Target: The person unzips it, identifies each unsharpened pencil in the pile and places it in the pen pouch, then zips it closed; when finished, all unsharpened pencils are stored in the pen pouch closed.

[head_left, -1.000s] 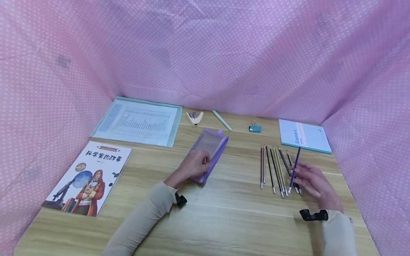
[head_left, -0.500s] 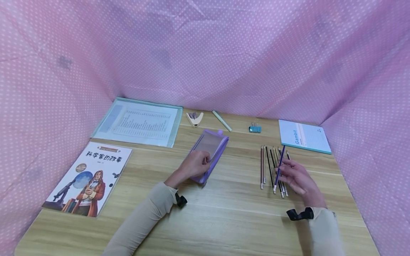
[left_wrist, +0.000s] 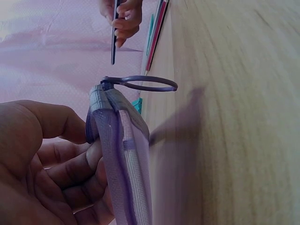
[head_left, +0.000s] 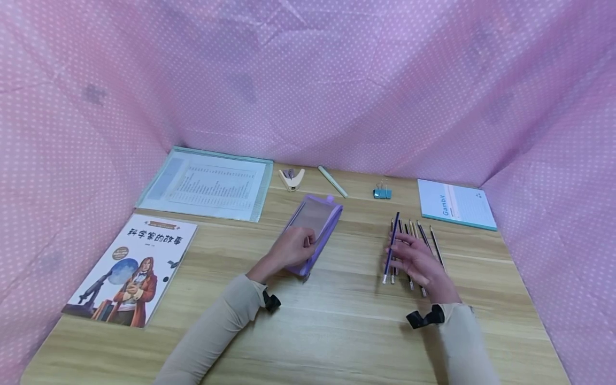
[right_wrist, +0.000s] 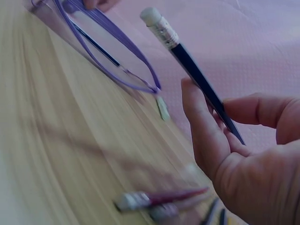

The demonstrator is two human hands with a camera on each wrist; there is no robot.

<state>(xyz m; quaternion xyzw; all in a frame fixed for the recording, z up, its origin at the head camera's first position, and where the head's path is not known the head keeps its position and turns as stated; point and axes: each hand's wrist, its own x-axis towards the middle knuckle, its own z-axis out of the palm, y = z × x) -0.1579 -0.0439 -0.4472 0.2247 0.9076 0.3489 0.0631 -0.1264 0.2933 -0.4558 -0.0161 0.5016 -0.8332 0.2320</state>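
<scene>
1. While the right grip (head_left: 418, 259) pinches the blue pencil (head_left: 391, 246) between thumb and fingers, the pencil hangs tilted above the surface (head_left: 327, 342), its white eraser (right_wrist: 151, 16) and silver collar towards the person.
2. Beneath and beside that grip lie the loose pencils (head_left: 436, 245), roughly side by side with their eraser ends towards the person; the hand hides part of them, and the right wrist view blurs the nearest ones.
3. To their left, well apart, the purple pouch (head_left: 315, 214) lies aslant on the surface. Its mouth gapes, as the right wrist view shows, and one dark pencil (right_wrist: 98, 42) shows inside it.
4. The left grip (head_left: 294, 247) is closed on the pouch, thumb and curled fingers holding its edge. A ring (left_wrist: 150, 83) sticks out from one end of the pouch, over the surface.
5. Behind the pouch sit a cream tool (head_left: 292, 179) shaped like a V, a pale green pen (head_left: 332, 182) lying aslant and a teal clip (head_left: 382, 192).
6. At far right, behind the loose pencils, lies the notebook (head_left: 457, 205).
7. On the left, the folder (head_left: 218, 184) lies at the back with the book (head_left: 130, 272) just in front.
8. Pink dotted cloth (head_left: 308, 80) hangs around the back and sides.
</scene>
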